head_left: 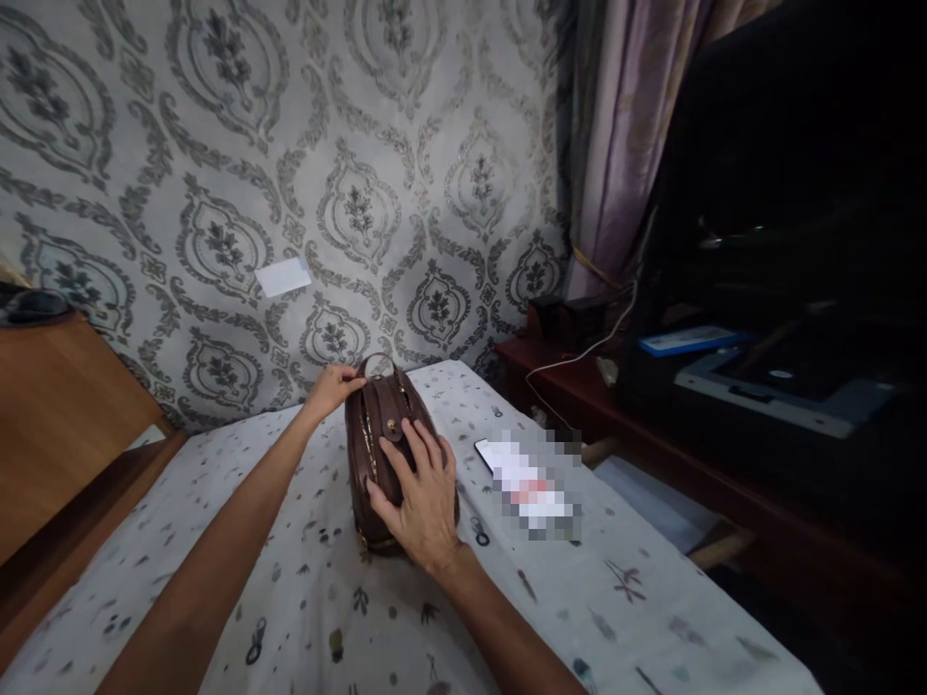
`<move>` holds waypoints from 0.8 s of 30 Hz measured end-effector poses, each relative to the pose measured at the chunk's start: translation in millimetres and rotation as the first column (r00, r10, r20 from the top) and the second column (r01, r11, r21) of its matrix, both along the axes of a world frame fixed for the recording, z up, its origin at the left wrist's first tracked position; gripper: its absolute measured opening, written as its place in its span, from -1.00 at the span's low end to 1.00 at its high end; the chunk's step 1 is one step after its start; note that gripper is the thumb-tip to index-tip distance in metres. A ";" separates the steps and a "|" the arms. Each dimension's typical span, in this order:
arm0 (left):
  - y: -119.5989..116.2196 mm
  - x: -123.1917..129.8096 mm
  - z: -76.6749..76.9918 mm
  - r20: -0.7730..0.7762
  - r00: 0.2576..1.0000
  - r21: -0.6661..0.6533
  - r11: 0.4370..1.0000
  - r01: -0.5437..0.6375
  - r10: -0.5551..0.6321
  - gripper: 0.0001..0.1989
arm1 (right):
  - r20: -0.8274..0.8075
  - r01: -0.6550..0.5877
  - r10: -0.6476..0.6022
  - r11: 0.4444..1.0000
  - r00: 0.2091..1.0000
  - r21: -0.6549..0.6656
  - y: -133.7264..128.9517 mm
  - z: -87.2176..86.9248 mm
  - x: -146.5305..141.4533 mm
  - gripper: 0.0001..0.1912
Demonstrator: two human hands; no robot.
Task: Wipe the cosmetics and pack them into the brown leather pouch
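A dark brown leather bag [377, 425] with a top handle, gold-toned zippers and a round gold stud lies on the patterned white cloth. At its far left corner, by the end of a zipper and the base of the handle, my left hand [334, 388] is closed in a pinch. Whether the fingertips hold a zipper pull is too small to tell. My right hand [424, 497] rests on the near right part of the bag, palm down, fingers spread, gripping nothing.
A lit phone [525, 483], partly blurred out, lies right of the bag on the white cloth [290, 589]. Patterned wallpaper rises behind. A wooden panel [72, 415] stands at left. On the right are a dark red shelf [550, 362], a white cable [579, 357] and a blue-edged object [688, 340].
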State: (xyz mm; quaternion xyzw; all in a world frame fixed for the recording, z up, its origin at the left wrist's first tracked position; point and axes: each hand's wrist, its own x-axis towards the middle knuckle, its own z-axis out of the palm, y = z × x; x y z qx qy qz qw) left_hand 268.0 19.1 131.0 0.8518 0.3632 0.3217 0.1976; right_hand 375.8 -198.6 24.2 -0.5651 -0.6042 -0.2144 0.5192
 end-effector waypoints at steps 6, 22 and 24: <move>-7.6 2.5 -7.7 0.083 0.995 0.005 0.998 -0.055 0.055 -0.82 | 0.014 0.002 -0.001 1.000 1.000 -0.006 0.2 -1.8 0.3 -0.57; -50.9 0.1 -32.1 0.372 0.923 -0.084 0.994 -0.069 0.096 -0.74 | 0.018 0.010 -0.009 1.000 1.000 -0.006 -0.9 -0.1 -0.6 -0.62; -58.7 -1.6 -33.8 0.386 0.919 -0.068 0.996 -0.061 0.083 -0.74 | 0.015 0.005 -0.005 1.000 1.000 -0.001 -1.4 0.3 -0.5 -0.62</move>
